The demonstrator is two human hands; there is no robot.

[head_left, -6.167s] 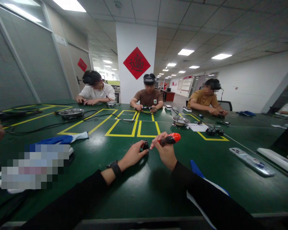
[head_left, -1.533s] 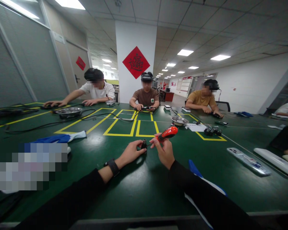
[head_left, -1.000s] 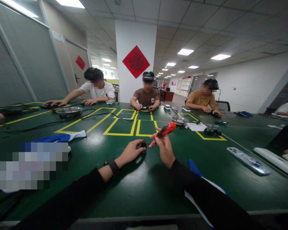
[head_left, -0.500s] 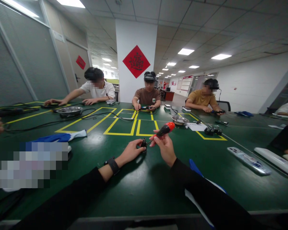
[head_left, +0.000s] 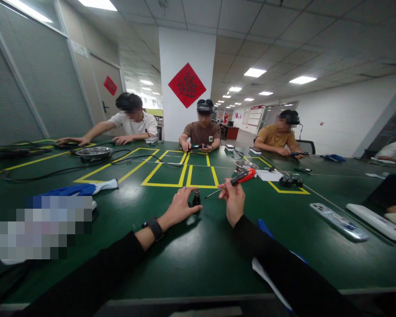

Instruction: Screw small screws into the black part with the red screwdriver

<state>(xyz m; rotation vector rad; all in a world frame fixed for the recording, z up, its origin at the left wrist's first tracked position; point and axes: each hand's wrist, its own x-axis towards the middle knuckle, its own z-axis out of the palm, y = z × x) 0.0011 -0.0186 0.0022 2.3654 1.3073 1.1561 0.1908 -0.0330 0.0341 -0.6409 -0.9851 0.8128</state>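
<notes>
A small black cylindrical part (head_left: 196, 199) with a narrower metallic-looking top stands upright on the green table in front of me. My left hand (head_left: 181, 206) curves around it, thumb and index finger spread apart near its base and top; whether they touch it is hard to tell. To the right, my right hand (head_left: 233, 198) grips a screwdriver (head_left: 242, 177) by its red and black handle. The screwdriver's thin shaft points left and down, its tip a short way from the black part.
Blue-and-white gloves lie at left (head_left: 82, 188) and under my right forearm. A phone (head_left: 338, 221) and a white case (head_left: 376, 222) are at right. Several black parts (head_left: 291, 180) sit by a metal bowl (head_left: 247, 165). Cables cross the left side. Three people work opposite.
My right hand has drawn the screwdriver back to the right and tilted its handle lower, away from the black part. My left fingers have spread from their closer hold around that part.
</notes>
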